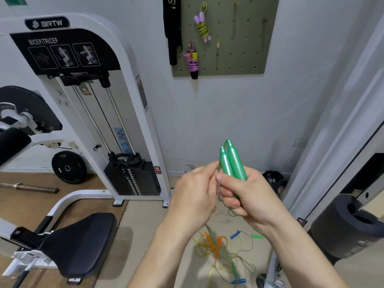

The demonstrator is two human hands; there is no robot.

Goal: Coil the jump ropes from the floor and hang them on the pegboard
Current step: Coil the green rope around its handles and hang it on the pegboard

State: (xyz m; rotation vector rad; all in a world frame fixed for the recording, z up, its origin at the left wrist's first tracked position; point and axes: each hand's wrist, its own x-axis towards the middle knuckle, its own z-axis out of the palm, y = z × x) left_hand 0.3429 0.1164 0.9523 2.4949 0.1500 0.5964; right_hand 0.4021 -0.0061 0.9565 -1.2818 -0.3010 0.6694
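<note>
My right hand point(245, 194) grips two shiny green jump-rope handles point(231, 161) held together, tips pointing up. Just left of them, my left hand point(197, 190) pinches the thin green cord beside the handles; its fingertips are partly hidden. Thin green cord trails down below my hands. On the floor lies a tangle of ropes: an orange-handled yellow one point(214, 244) and blue-handled point(235, 234) and green-handled point(257, 236) ones. The olive pegboard point(239, 48) on the wall carries two coiled ropes, a lilac-handled one point(202, 28) and a pink one point(193, 61).
A white bicep/tricep weight machine point(116, 113) with a black seat point(81, 242) fills the left. A weight plate point(68, 167) and barbell point(31, 188) lie at the far left. A grey frame and foam roller pad point(349, 223) stand on the right. Black fabric point(172, 30) hangs at the pegboard's left edge.
</note>
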